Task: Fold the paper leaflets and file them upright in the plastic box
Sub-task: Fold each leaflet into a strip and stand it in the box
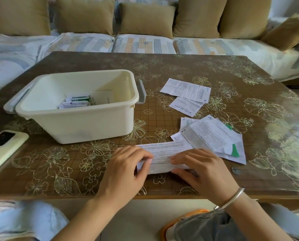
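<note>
Together, the left hand (127, 165) and right hand (203, 171) pinched the ends of a white leaflet (162, 153), closely printed, folded into a long strip on the table (180, 66).

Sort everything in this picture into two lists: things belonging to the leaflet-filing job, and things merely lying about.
Job: leaflet being folded, held by the left hand and right hand; pile of loose leaflets; two spread leaflets; filed leaflets; plastic box.
Lying about: phone; sofa cushions.
</note>
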The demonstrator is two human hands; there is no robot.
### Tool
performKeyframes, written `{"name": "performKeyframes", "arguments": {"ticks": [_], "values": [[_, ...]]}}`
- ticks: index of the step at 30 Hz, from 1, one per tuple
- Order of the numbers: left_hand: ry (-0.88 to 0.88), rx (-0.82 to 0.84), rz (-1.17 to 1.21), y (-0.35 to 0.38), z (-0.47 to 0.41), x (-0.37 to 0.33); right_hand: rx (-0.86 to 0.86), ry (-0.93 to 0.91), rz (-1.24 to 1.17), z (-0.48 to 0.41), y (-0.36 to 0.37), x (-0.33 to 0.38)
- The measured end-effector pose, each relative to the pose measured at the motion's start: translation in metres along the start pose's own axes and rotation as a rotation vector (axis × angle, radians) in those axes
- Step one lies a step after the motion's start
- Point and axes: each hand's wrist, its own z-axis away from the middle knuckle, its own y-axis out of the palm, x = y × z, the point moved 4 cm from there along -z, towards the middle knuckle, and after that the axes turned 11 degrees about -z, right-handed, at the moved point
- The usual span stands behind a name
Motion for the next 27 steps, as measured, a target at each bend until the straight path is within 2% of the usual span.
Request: {"name": "performKeyframes", "arguments": {"ticks": [3, 7, 12, 16, 22, 27], "values": [[0.009, 0.039, 0.03, -0.002, 0.002, 0.001, -0.068, -0.038, 0.028, -0.004, 0.0, 0.001], [0.017, -0.012, 0.004, -0.005, 0.005, 0.003, -0.179, 0.071, -0.06, -0.007, 0.0, 0.001], [-0.08, 0.001, 0.083, -0.011, 0.007, 0.004, -0.195, 0.218, -0.173, -0.004, 0.005, 0.003], [-0.139, 0.044, 0.039, -0.005, 0.004, 0.006, -0.165, 0.343, -0.153, -0.001, 0.006, -0.004], [-0.114, 0.047, -0.056, -0.003, 0.004, 0.002, -0.16, 0.342, -0.032, -0.005, 0.01, -0.004], [-0.074, 0.034, -0.153, -0.005, 0.0, -0.002, -0.075, 0.373, 0.078, -0.008, 0.011, -0.001]]}}
